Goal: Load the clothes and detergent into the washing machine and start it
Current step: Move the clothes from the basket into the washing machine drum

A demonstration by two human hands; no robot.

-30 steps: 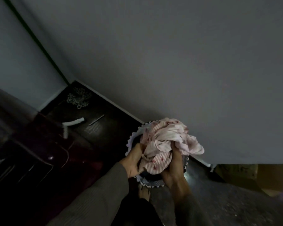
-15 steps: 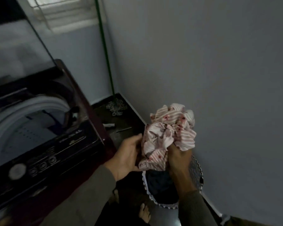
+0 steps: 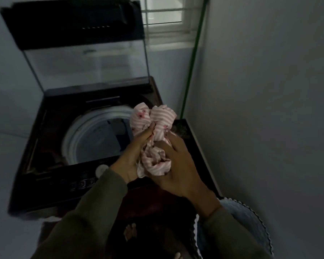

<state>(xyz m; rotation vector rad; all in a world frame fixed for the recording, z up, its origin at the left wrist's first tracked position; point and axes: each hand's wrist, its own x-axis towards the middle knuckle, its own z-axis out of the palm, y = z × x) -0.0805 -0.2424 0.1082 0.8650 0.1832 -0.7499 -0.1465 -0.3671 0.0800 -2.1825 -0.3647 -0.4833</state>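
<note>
Grey walls (image 3: 269, 90); hands (image 3: 128, 157) (image 3: 178, 165) bunch crumpled pink-striped cloth (image 3: 157, 116) near round white drum (image 3: 94, 139).

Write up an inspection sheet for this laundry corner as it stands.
Surface: washing machine, a top-loader; lid raised upright, drum open, contents unclear.
Job's things: pink striped garment bunched up above the machine's right side, not yet in the drum; detergent: nothing seen.
Clutter: laundry basket at lower right, contents hidden.
Grips: left hand and right hand both grip the garment.
Cables: nothing seen.
Surroundings: green pole leaning in the corner, window behind the lid, plain wall on the right; dim light.
</note>
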